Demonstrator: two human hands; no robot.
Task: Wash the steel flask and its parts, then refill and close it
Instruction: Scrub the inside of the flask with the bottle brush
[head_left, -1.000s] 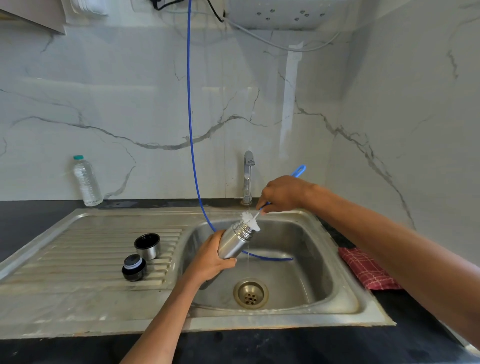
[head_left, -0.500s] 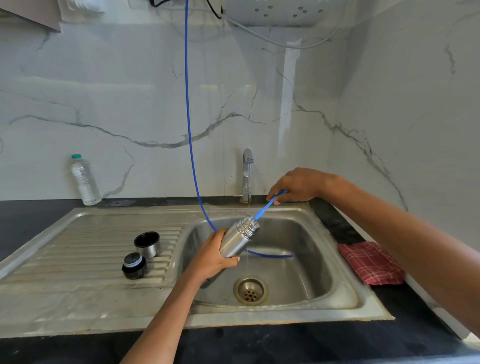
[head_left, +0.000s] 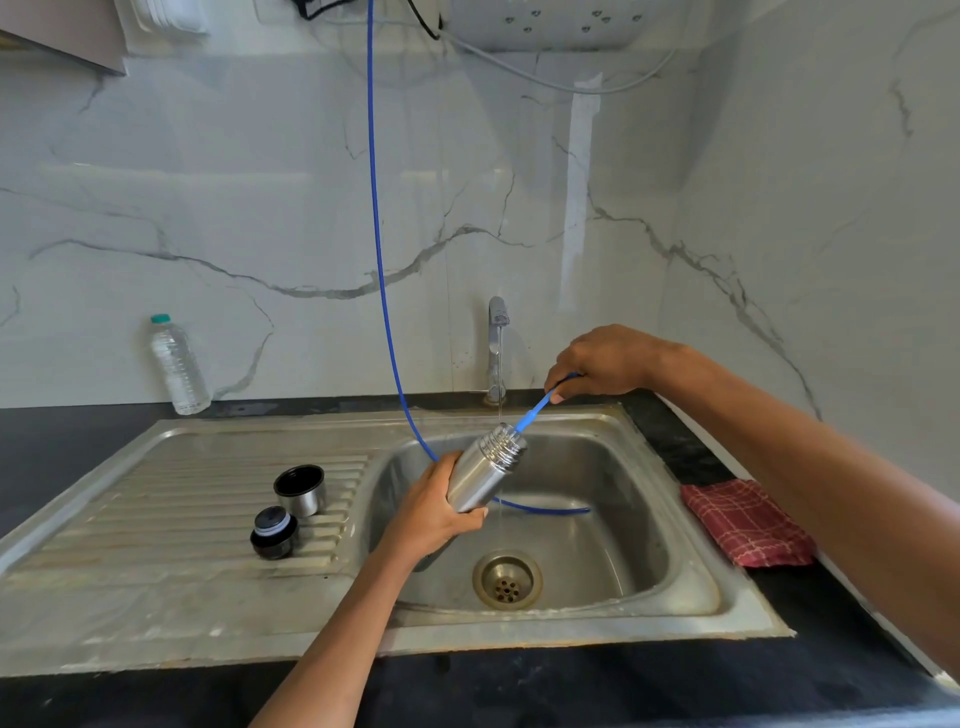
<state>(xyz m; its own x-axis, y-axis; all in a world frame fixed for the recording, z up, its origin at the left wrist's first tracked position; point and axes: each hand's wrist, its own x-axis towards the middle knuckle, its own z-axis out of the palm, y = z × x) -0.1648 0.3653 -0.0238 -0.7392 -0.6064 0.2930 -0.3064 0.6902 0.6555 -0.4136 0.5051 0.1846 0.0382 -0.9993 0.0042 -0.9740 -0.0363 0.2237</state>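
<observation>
Head view looks down on a steel sink (head_left: 691, 525), where the left hand (head_left: 431, 512) grips the lower body of the flask (head_left: 485, 475), fingers wrapped round it, holding it over the basin. Its long axis tilts up and to the right, so the open threaded mouth faces the right hand (head_left: 605, 361). That hand pinches the blue handle of a bottle brush (head_left: 537, 413), which runs straight down that same line and enters the mouth; the bristle end is hidden inside. A thin stream from the tap (head_left: 497, 343) falls just at the neck. I judge any coming stroke must follow the flask's tilt, with the right hand nearer the mouth. The 2 loose parts, cup (head_left: 300, 488) and stopper (head_left: 274, 532), stand on the drainboard, well apart from both hands.
</observation>
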